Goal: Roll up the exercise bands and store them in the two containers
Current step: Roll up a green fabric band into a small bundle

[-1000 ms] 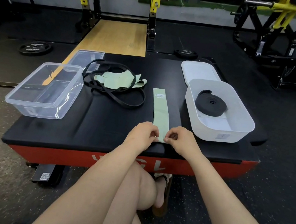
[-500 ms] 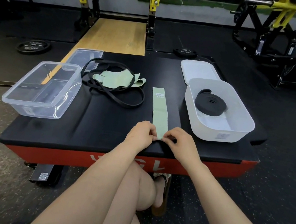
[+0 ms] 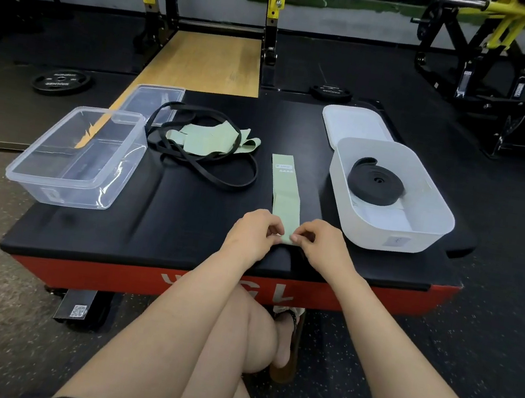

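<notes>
A pale green fabric band lies flat and straight on the black padded box top. My left hand and my right hand pinch its near end, which is curled up between my fingertips. A white container at the right holds one rolled black band. A clear plastic container at the left holds nothing. Between them lies a loose black loop band tangled with another green band.
The white lid lies behind the white container and the clear lid behind the clear one. Weight plates rest on the gym floor. My knee sits under the box's red front edge.
My fingers have turned the near end of the green band slightly further over; the hands stay in the same place. The view has shifted a little.
</notes>
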